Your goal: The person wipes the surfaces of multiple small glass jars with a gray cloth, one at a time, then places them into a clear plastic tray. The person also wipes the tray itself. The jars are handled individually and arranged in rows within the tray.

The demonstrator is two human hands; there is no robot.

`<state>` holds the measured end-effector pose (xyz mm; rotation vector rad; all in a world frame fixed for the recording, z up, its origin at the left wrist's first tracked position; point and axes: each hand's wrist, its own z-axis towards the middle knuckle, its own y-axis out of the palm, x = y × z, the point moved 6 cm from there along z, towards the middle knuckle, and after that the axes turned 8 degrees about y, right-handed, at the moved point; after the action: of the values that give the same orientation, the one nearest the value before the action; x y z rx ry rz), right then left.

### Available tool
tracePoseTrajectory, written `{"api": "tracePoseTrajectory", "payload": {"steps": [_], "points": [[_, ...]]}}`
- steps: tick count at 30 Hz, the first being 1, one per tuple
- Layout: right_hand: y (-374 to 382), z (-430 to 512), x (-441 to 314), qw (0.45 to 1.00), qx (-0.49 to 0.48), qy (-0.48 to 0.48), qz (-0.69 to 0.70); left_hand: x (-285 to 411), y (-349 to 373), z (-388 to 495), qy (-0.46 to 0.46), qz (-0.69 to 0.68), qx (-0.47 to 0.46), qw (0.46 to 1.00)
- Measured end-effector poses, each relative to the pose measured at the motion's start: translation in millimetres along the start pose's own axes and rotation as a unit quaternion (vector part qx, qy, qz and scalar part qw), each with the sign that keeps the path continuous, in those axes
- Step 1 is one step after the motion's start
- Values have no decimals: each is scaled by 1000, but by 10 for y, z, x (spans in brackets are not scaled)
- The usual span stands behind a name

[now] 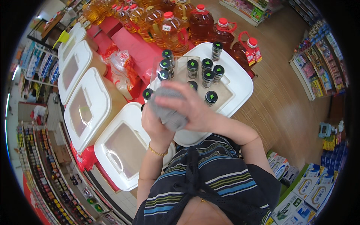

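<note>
In front of my chest, my left hand (156, 123) and my right hand (194, 109) are both closed around a bunched grey cloth (170, 108). Motion blurs the cloth and fingers, and whether something is wrapped inside cannot be told. Small clear jars with black lids, such as this spice jar (211, 98), stand upright just beyond my hands. Their lids bear green writing. Several rest on the white bin lid (242, 81) and its clear panel (180, 67). Another jar (147, 93) stands left of the cloth; my hands partly cover some jars.
White-lidded bins (89, 108) line the left side, one with a yellow-green scoop (63, 37) on top. Plastic bags (123, 73) lie on a red surface (135, 50). Large oil bottles (174, 33) crowd the far side. Store shelves (317, 64) and stacked cartons (301, 194) stand right.
</note>
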<state>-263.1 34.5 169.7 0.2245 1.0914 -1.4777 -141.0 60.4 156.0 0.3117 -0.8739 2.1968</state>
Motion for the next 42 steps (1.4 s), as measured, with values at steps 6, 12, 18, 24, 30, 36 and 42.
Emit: {"api": "tracePoseTrajectory", "payload": {"steps": [6, 12, 18, 24, 30, 36, 42], "points": [[-26, -89, 37, 991, 73, -9, 112, 217, -36, 40, 95, -14, -34, 995], [-309, -98, 314, 909, 123, 107, 382, 9, 167, -108, -90, -291, -158, 939], [-164, -65, 334, 810, 87, 192, 547, 98, 437, -415, -187, -574, -270, 750], [-296, -40, 369, 849, 119, 166, 487, 122, 387, -405, -320, -681, -225, 619], [-134, -139, 390, 813, 139, 265, 499, 170, 372, -322, -227, -407, -182, 866], [142, -258, 372, 852, 129, 306, 404, 184, 353, -293, -68, -120, -166, 976], [100, -300, 505, 799, 94, 337, 489, 265, 294, -244, 8, -82, -167, 983]]}}
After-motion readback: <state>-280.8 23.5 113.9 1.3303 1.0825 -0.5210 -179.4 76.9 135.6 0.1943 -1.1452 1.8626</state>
